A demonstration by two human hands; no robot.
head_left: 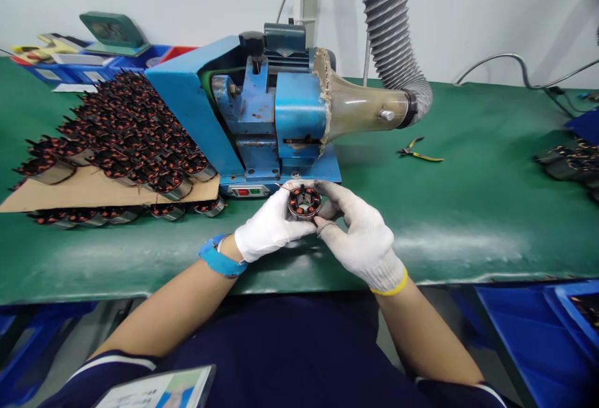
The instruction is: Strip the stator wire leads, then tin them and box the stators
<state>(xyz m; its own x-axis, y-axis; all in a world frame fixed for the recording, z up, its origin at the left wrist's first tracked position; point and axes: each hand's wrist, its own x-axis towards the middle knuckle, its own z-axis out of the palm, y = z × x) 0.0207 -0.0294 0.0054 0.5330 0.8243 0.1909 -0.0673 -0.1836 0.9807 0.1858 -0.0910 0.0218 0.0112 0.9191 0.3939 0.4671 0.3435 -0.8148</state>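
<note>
Between my two gloved hands is a motor stator (pixel 304 216), a short metal ring with copper windings round its open centre. My left hand (pixel 269 224), in a white glove with a blue band at the wrist, grips it from the left. Around its right side curl the fingers of my right hand (pixel 362 233), in a knitted glove with a yellow cuff and darkened fingertips. The stator is just in front of a blue belt-type machine (pixel 299 105), near its red and green switch (pixel 248 191).
Stacked stators (pixel 135 127) with a cardboard sheet (pixel 100 189) between layers stand at left. Pliers (pixel 420 151) lie right of the machine. A grey hose (pixel 390 15) rises from its clear funnel (pixel 365 105). More stators (pixel 573 165) are at far right; a blue crate (pixel 528 333) is below.
</note>
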